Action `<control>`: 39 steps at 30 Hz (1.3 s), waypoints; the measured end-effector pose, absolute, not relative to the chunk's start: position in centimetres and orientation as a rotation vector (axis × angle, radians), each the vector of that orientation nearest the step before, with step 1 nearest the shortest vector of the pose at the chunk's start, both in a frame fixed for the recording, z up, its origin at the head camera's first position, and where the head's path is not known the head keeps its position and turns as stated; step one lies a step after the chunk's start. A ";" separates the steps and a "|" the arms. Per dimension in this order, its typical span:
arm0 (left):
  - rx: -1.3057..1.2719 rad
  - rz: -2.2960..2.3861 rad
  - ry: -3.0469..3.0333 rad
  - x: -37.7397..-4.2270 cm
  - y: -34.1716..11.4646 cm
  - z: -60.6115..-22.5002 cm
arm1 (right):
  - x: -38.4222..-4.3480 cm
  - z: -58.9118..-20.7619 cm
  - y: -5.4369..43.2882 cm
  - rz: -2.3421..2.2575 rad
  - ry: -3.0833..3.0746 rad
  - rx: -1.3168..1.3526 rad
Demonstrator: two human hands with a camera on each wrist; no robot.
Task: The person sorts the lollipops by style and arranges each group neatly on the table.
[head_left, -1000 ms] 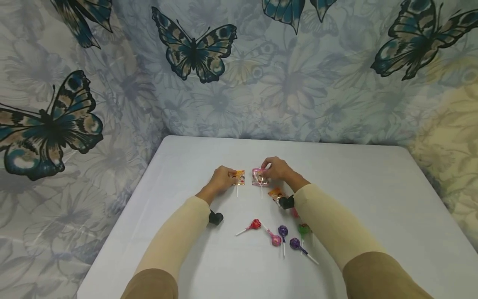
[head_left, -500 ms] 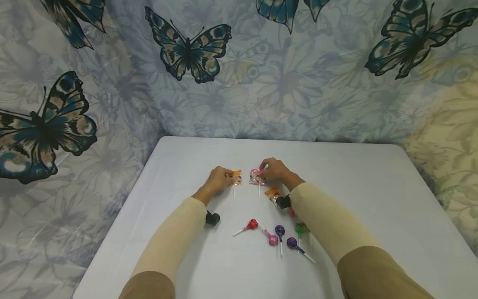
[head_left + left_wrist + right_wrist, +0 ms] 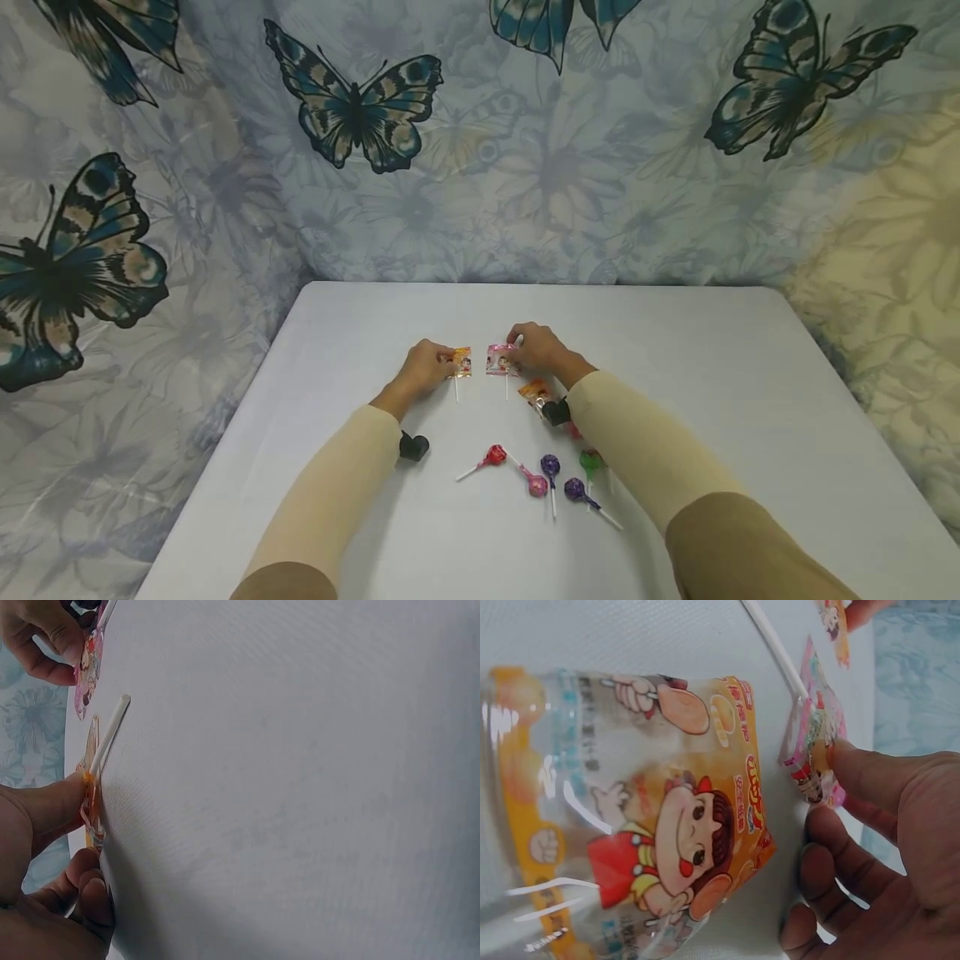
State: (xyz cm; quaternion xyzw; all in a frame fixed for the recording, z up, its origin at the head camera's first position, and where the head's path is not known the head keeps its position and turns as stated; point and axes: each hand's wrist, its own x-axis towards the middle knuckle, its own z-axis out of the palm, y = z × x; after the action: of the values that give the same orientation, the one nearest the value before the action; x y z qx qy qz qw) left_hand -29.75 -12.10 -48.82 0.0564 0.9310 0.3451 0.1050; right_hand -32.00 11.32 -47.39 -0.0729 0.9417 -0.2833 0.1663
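Observation:
At the far middle of the white table, my left hand (image 3: 426, 367) pinches the left edge of a lollipop in a flat orange wrapper (image 3: 462, 362). Its white stick (image 3: 112, 731) points back toward me. Just to the right, a lollipop in a pink wrapper (image 3: 497, 360) lies apart from the orange one. My right hand (image 3: 542, 348) holds that wrapper at its right side, thumb on top in the right wrist view. Below my right wrist is another orange-wrapped lollipop (image 3: 630, 810), partly covered by the black wrist piece in the head view.
Closer to me lie round lollipops: a red one (image 3: 496, 455), a pink one (image 3: 537, 485), two purple ones (image 3: 551, 465) and a green one (image 3: 591, 460). Another reddish one (image 3: 573, 431) is mostly hidden by my right sleeve. Butterfly-patterned cloth (image 3: 562, 208) rises behind the table.
Everything in the head view has slid slightly left together. Relative to the table, both hands and the two wrapped lollipops look unmoved.

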 end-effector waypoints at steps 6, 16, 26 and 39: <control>0.232 1.041 2.731 -30.1 -12.0 -48.7 | -32.2 -47.1 11.8 -0.780 2.711 -0.232; 0.230 1.000 2.732 -30.3 -11.4 -48.6 | -31.5 -46.9 14.1 -0.885 2.675 -0.274; 0.175 0.993 2.726 -30.1 -12.0 -48.8 | -30.8 -46.4 15.8 -1.040 2.557 -0.416; 0.151 1.008 2.749 -29.6 -12.7 -48.8 | -29.8 -46.7 16.9 -1.041 2.459 -0.674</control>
State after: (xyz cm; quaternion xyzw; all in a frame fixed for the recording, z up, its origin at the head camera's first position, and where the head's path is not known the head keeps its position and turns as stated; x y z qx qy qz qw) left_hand -29.57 -12.65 -48.83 0.0511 0.9325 0.3419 0.1049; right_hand -29.83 16.93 -46.67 -0.2401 0.8762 -0.3710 0.1926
